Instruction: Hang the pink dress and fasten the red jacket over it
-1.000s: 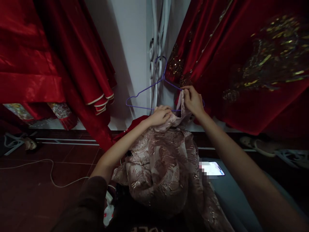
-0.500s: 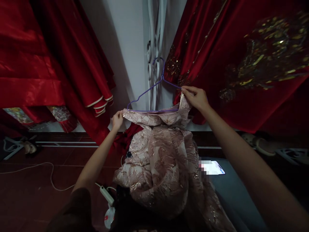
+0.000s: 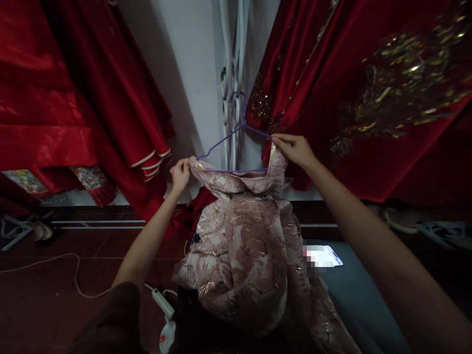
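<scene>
A pink dress (image 3: 254,236) with a shiny gold pattern drapes down over my lap. Its top spans a purple clothes hanger (image 3: 223,140), whose hook points up and away from me. My left hand (image 3: 180,175) is closed on the dress at the left shoulder, by the hanger's left end. At the other shoulder strap, my right hand (image 3: 296,149) pinches the fabric where it meets the hanger's right arm. Both straps now lie over the hanger's ends, and its lower bar shows across the neckline.
Red garments (image 3: 84,98) hang on the left, and a red gown with gold sequins (image 3: 405,88) on the right. A lit phone (image 3: 324,255) lies on a grey-blue surface (image 3: 354,285). A power strip (image 3: 162,303) and white cable (image 3: 77,275) rest on the floor. White metal scrollwork (image 3: 230,64) stands ahead.
My left hand has risen slightly, lifting the left shoulder of the dress over the hanger's left end, which was uncovered before. The right hand keeps its pinch; the view has shifted a little.
</scene>
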`<state>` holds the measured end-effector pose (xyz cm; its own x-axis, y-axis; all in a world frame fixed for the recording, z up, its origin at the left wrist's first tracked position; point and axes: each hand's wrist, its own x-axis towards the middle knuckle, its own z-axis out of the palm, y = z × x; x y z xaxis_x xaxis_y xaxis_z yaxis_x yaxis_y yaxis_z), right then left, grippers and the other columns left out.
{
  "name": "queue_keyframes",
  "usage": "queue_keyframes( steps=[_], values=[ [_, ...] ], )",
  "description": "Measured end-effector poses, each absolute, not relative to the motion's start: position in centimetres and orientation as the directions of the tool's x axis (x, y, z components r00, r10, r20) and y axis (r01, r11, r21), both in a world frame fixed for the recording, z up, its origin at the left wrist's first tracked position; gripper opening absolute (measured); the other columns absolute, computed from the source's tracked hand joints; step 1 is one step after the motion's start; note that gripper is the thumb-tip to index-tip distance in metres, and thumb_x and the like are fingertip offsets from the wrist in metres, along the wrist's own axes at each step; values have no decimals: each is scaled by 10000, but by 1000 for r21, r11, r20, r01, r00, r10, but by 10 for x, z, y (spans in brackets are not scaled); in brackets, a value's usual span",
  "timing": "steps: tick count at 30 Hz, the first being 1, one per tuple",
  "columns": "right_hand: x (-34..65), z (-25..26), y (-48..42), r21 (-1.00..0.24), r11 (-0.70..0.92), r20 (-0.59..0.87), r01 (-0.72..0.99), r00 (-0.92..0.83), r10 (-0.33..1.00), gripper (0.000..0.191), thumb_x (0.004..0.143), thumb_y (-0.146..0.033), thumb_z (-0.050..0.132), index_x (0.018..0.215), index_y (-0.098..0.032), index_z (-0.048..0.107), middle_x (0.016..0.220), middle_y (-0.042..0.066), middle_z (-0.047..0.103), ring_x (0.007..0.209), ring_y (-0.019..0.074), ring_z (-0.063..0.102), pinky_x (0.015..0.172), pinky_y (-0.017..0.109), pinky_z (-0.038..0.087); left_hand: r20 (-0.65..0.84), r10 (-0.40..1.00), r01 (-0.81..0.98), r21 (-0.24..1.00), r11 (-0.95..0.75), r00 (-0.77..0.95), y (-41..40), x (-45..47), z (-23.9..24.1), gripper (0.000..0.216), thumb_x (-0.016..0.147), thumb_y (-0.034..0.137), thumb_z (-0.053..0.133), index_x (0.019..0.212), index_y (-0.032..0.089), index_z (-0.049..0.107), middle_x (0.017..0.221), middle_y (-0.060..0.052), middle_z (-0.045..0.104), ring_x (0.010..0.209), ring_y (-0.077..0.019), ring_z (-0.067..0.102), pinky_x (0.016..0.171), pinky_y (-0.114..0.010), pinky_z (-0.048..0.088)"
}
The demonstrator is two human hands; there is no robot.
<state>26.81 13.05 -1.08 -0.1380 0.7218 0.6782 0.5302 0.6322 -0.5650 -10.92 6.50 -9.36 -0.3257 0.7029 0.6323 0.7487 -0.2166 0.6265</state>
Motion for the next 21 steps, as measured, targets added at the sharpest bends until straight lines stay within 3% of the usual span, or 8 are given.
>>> queue_keyframes(
  steps=[5, 8, 11, 13, 15, 17, 19, 21],
  values=[
    [257, -27, 135, -630, 617, 630, 471, -155, 761, 311, 822, -409, 567, 1027, -217, 702, 1048, 24, 696, 1015, 196, 628, 907, 333, 481, 708, 696, 765, 511, -393, -116, 76, -90, -41, 349, 888, 436, 440, 926, 181, 676, 954, -47, 691, 952, -188, 607, 927, -321, 384],
    [254, -27, 136, -692, 600, 611, 402, -116, 783, 258, 816, -370, 576, 975, -225, 718, 1015, 15, 705, 991, 197, 636, 910, 349, 483, 595, 801, 613, 658, -437, -68, 81, -104, -35, 505, 886, 537, 369, 899, 138, 678, 845, -58, 691, 859, -183, 629, 801, -293, 455],
    [253, -26, 137, -736, 572, 583, 363, -90, 807, 236, 804, -364, 593, 954, -238, 724, 999, 5, 710, 991, 210, 636, 912, 379, 484, 358, 926, 479, 838, -261, -122, 75, -126, -68, 592, 902, 559, 262, 955, 112, 647, 788, -97, 681, 754, -163, 636, 717, -295, 487],
    [253, -25, 138, -742, 565, 576, 361, -88, 813, 235, 799, -366, 600, 955, -241, 725, 1002, 2, 710, 1002, 214, 633, 919, 386, 481, 157, 987, 482, 867, -128, -22, 61, -135, -108, 484, 831, 537, 462, 1056, 130, 598, 917, -109, 677, 785, -167, 638, 712, -298, 499],
    [253, -26, 139, -738, 569, 580, 362, -90, 810, 232, 796, -364, 605, 947, -237, 727, 1005, 3, 710, 1006, 214, 634, 926, 380, 477, 7, 998, 578, 815, -43, 65, 44, -136, -149, 678, 591, 433, 756, 1168, 163, 525, 1042, -108, 646, 892, -194, 625, 747, -302, 502],
    [254, -27, 141, -734, 575, 585, 363, -93, 806, 228, 796, -362, 608, 943, -235, 729, 1010, 5, 709, 1007, 213, 635, 929, 373, 476, 25, 997, 630, 774, -63, 68, 29, -135, -177, 818, 449, 359, 834, 1174, 173, 505, 1094, -100, 616, 965, -206, 596, 789, -299, 495],
    [254, -28, 143, -731, 576, 585, 365, -100, 805, 235, 799, -368, 606, 952, -237, 727, 1020, 6, 706, 1013, 212, 633, 930, 371, 476, -32, 997, 616, 787, -20, 73, 21, -137, -182, 671, 499, 383, 805, 1084, 172, 553, 1014, -70, 638, 893, -185, 599, 751, -283, 497],
    [254, -28, 144, -726, 579, 582, 372, -117, 805, 252, 804, -385, 599, 964, -238, 726, 1034, 7, 702, 1024, 214, 629, 936, 374, 473, -206, 973, 584, 804, 109, 102, 22, -145, -164, 444, 616, 462, 718, 926, 162, 614, 829, -42, 661, 739, -164, 600, 670, -276, 495]
  ],
)
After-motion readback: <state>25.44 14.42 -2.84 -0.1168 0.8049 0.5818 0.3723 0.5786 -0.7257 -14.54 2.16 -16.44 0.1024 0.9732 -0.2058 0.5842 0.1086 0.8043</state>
